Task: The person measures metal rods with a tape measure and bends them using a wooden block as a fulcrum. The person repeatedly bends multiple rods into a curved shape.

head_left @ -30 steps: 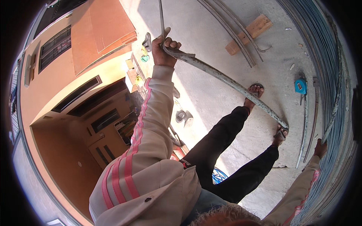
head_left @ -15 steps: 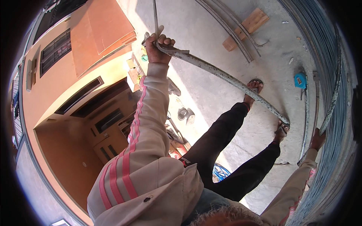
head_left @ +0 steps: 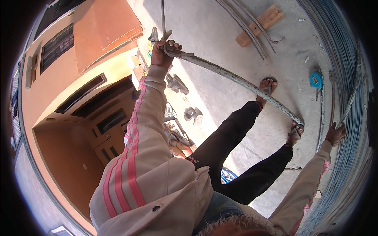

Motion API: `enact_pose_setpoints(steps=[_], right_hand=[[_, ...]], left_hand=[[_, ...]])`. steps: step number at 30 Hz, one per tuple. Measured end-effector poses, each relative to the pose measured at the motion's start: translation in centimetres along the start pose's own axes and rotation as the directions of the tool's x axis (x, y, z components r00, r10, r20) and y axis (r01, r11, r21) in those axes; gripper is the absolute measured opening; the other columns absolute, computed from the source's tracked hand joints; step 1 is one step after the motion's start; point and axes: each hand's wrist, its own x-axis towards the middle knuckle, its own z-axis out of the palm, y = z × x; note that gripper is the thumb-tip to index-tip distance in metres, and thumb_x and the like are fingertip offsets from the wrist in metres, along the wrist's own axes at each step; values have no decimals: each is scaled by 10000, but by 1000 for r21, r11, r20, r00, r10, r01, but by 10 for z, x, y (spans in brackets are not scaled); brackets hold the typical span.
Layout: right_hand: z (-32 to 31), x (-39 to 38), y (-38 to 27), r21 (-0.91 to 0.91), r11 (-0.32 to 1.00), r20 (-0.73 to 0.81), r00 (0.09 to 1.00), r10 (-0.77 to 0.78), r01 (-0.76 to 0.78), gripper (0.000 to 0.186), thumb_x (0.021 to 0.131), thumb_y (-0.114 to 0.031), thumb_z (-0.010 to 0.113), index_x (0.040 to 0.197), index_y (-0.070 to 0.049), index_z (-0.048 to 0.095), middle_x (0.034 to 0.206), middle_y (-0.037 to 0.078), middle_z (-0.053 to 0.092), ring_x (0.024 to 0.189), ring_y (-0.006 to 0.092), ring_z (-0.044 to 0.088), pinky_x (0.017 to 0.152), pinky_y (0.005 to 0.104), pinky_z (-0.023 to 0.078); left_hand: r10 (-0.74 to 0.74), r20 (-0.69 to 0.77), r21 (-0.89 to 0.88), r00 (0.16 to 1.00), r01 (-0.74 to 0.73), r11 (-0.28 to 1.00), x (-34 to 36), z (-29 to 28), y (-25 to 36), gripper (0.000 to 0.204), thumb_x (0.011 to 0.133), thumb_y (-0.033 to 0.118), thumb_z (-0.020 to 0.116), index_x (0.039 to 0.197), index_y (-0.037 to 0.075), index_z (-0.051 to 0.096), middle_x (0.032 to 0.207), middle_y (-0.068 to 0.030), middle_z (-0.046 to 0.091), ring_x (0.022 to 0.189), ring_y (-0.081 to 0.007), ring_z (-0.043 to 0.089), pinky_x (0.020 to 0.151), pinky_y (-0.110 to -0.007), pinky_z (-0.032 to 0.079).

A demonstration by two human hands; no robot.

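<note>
My left hand (head_left: pixel 162 55), raised at arm's length, is closed where a thin metal rod (head_left: pixel 163 19) meets the hooked end of a long grey metal bar (head_left: pixel 236 78) with flaking paint. The bar slopes down to the right, and its lower end lies at my right foot (head_left: pixel 294 133). My left foot (head_left: pixel 268 87) is just beside the bar's middle stretch. Low on the right, my right hand (head_left: pixel 336 134) has its fingers closed around the lower end of a second speckled metal bar (head_left: pixel 351 100), which lies against a bundle of thin steel rods (head_left: pixel 341 165).
A blue tape measure (head_left: pixel 316 80) lies on the concrete floor near the rods. Bent bars (head_left: pixel 246 29) rest by a wooden block (head_left: pixel 271 16) at the top. Sandals (head_left: pixel 177 83) and loose clutter lie to the left, before an orange-walled building (head_left: pixel 59 157).
My right hand has shifted a little forward, and more of its back shows. My left hand stays on the hooked end, slightly lower in view. The whole view has tilted slightly.
</note>
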Motion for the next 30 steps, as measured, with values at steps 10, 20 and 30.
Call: enact_pose_setpoints(steps=[10,20,30], right_hand=[[-66,-185,-272,655,580,446,373,-814,484,597,713,-425,809,1219,-159,635,1032,151,691,976,360,661,833,468,530],[-126,-156,-269,498,516,170,505,-846,697,226,757,-214,758,947,-130,669,814,103,696,775,322,686,696,460,528],[-225,-12,-237,-32,564,23,564,-825,825,165,784,-114,711,935,-122,644,852,70,688,840,289,677,772,446,510]], left_hand=[[-110,-67,-28,992,108,994,-4,-17,6,462,979,454,549,1145,25,597,900,-65,655,987,-294,644,832,-460,533],[-143,-132,443,981,187,877,0,-65,30,376,977,407,599,862,50,610,906,-90,673,1039,-285,675,811,-393,574],[-67,21,507,998,47,860,43,-21,-69,423,993,437,542,904,31,626,877,-81,642,963,-250,673,790,-384,509]])
